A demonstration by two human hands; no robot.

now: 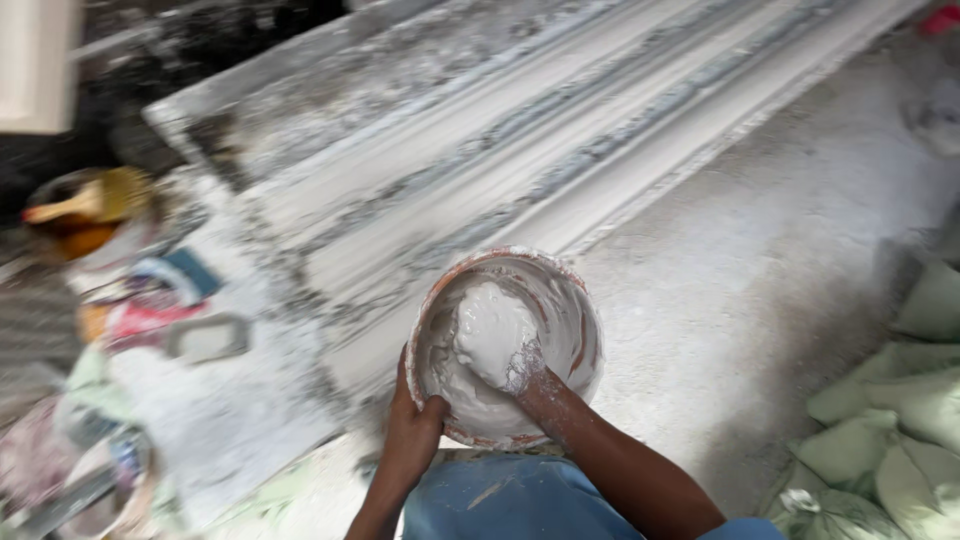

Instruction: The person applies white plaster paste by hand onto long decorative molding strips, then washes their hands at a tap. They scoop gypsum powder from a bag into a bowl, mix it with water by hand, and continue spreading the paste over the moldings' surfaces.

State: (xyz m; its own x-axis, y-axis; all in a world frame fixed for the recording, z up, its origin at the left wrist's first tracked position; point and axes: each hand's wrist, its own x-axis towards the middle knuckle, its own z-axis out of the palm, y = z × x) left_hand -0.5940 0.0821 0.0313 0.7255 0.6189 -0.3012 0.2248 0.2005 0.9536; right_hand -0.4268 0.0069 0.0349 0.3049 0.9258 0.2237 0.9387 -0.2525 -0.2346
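A round bowl (575,300), reddish under a white crust, is filled with thick white plaster paste. My left hand (412,432) grips its near-left rim, thumb over the edge. My right hand (495,335) is sunk inside the bowl, coated white, cupped around a lump of the paste. The bowl is held just in front of a long plaster-covered moulding bench (520,130) with parallel ridges that runs away to the upper right.
Pale green sacks (900,420) lie at the right on a white dusty floor (760,270). At the left sit a yellow container (95,205), a flat trowel-like tool (205,338) and blurred clutter. A blue garment (510,500) shows at the bottom.
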